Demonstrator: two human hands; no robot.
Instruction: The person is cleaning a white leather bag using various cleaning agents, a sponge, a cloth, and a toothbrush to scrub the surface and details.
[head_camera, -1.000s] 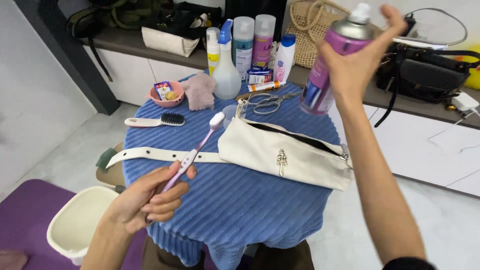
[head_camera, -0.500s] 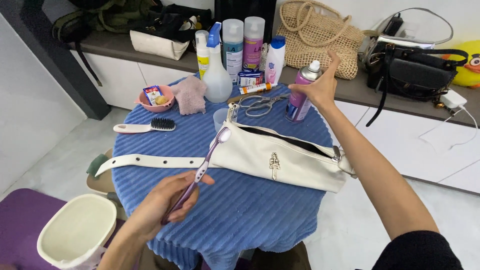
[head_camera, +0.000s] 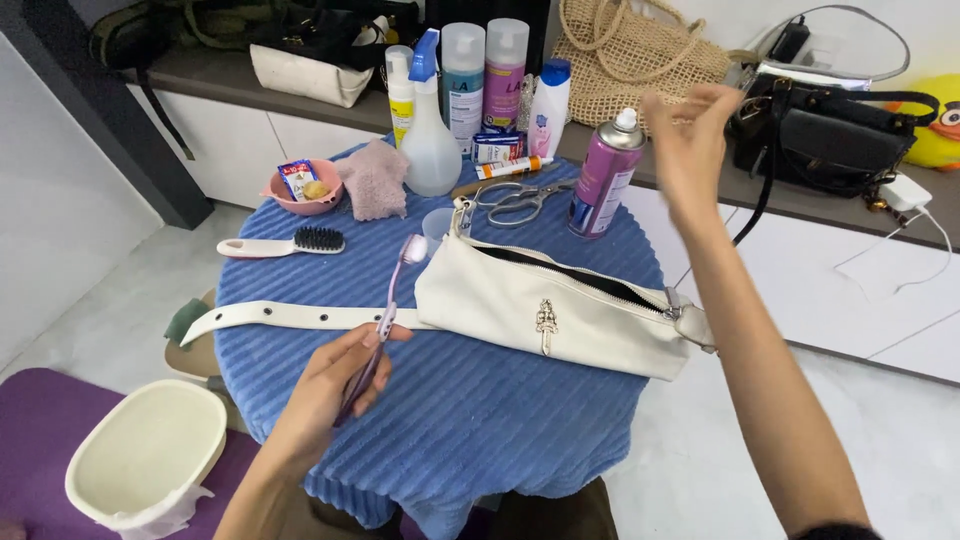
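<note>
My left hand grips a lilac toothbrush by its handle, the bristle head pointing away toward a white belt bag lying unzipped on the round blue ribbed tablecloth. The bag's white strap runs left under the toothbrush. My right hand hovers open above the table's far right edge, blurred, just right of a purple spray can that stands upright on the table.
Scissors, a white brush with black bristles, a pink bowl, a pink cloth and several bottles crowd the far side. A cream bin stands low left. Bags line the shelf behind.
My right hand brought the purple spray can down from the air, stood it on the table and let go, then lifted away to the right. The left hand kept holding the toothbrush.
</note>
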